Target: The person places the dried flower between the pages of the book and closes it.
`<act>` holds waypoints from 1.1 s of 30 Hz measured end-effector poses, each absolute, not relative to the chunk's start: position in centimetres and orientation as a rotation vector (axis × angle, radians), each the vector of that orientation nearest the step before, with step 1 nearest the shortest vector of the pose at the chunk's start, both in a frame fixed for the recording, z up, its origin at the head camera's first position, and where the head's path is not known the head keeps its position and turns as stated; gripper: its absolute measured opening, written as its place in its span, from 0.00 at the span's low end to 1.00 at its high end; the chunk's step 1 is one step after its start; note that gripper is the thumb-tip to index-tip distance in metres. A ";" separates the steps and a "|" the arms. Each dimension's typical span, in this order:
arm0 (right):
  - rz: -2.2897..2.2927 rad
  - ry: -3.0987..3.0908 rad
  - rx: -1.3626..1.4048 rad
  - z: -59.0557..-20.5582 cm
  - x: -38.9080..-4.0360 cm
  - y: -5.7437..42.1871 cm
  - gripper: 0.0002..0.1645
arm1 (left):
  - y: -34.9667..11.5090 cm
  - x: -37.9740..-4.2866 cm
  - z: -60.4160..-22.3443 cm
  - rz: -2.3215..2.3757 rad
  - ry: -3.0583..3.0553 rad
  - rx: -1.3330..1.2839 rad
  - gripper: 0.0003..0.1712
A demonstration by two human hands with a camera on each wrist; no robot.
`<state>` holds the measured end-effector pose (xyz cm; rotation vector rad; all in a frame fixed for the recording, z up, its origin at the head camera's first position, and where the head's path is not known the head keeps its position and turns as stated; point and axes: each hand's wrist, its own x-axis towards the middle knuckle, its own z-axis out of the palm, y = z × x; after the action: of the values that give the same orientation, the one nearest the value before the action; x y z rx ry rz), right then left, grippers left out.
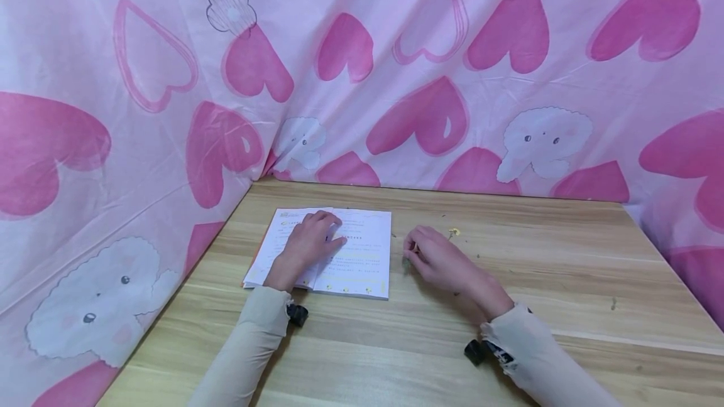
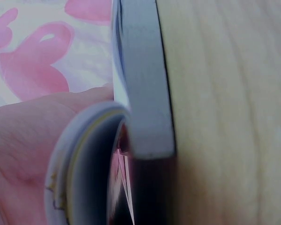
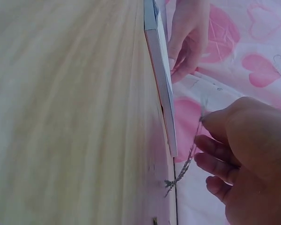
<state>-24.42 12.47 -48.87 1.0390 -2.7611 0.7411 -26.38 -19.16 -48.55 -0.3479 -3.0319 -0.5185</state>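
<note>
Sprig (image 3: 180, 177), x1, pinched in the right hand (image 1: 440, 260), next to one open book (image 1: 362, 262).

I count one thin dark sprig, held narrow between thumb and fingertip, hanging just off the book's right edge; two pages showing, left hand (image 1: 311, 240) resting across them, fingers loosely out; the left wrist view gives me mostly book edge and a curled page, so finger contact there I cannot tell; one small yellow flower (image 1: 455, 232) on the wooden table (image 1: 384, 357) just beyond the right hand; several dark bits (image 1: 614, 303) scattered near it and farther right, too small for a sure count; two light sleeves (image 1: 260, 316), two black wrist devices (image 1: 296, 314); pink cloth (image 1: 379, 49) with many hearts behind.
</note>
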 end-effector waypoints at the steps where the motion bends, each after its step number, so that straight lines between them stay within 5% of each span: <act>1: 0.736 -2.745 1.036 -48.8 -24.5 12.3 0.03 | -19.1 -26.4 -48.6 -0.516 -3.033 -0.347 0.26; 33: 0.720 -2.839 1.218 -49.4 -28.4 3.2 0.03 | -19.5 -26.5 -48.8 -0.469 -2.971 -0.434 0.19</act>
<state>-28.44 3.18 -49.37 1.2182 -2.8393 0.7202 -26.51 -19.46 -48.83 -0.4340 -2.9712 -0.4686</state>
